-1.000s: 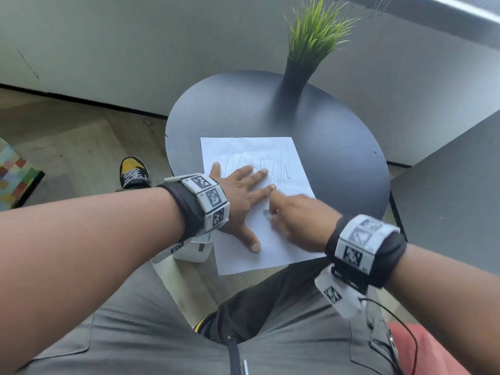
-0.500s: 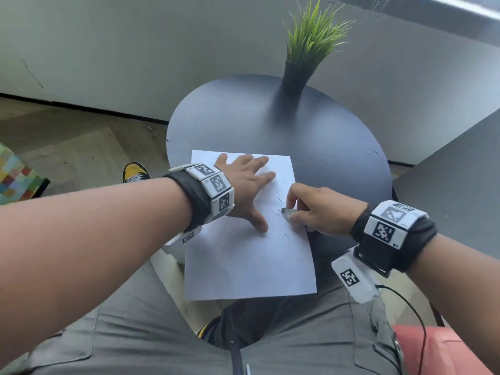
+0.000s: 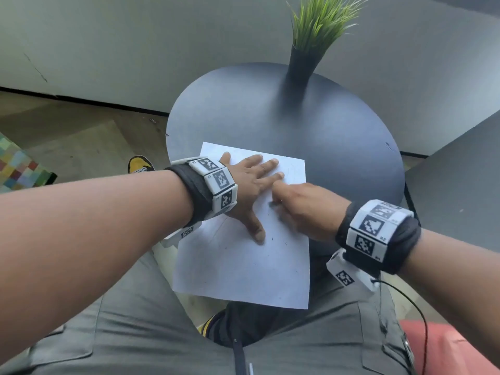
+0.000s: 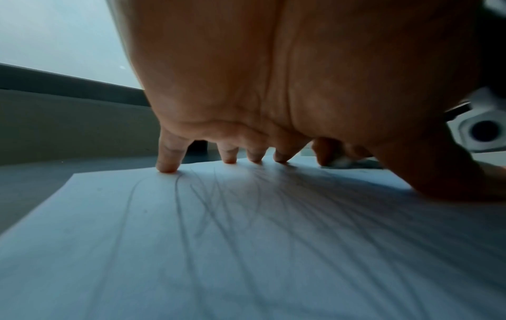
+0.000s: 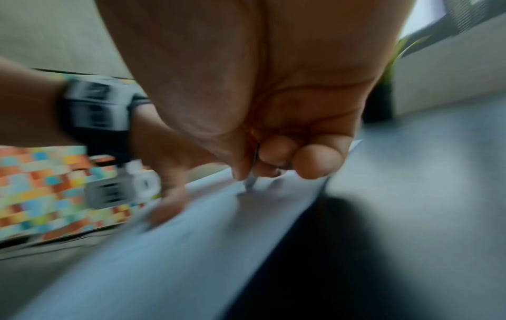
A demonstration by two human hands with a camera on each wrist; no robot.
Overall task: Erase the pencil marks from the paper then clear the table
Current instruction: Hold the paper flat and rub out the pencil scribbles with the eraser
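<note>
A white sheet of paper (image 3: 243, 269) lies on the round dark table (image 3: 243, 109), its near edge hanging over the rim. Faint pencil lines (image 4: 213, 216) cross the sheet under my left palm. My left hand (image 3: 251, 182) lies flat on the paper's upper part, fingers spread, thumb pointing toward me. Just right of it, my right hand (image 3: 303, 209) is curled and pinches a small grey eraser (image 5: 250, 181) against the paper. In the head view the eraser (image 3: 270, 203) barely shows under the fingertips. Dark crumbs dot the sheet.
A black vase (image 3: 300, 69) with green grass stands at the table's far side. A second dark tabletop (image 3: 460, 185) lies to the right. My grey-trousered legs are under the paper's near edge, and a coloured mat (image 3: 19, 169) lies on the floor at left.
The paper has slid toward me and back a little while my left hand stayed pressed on it. My right hand with the eraser has moved left, close to the left index finger.
</note>
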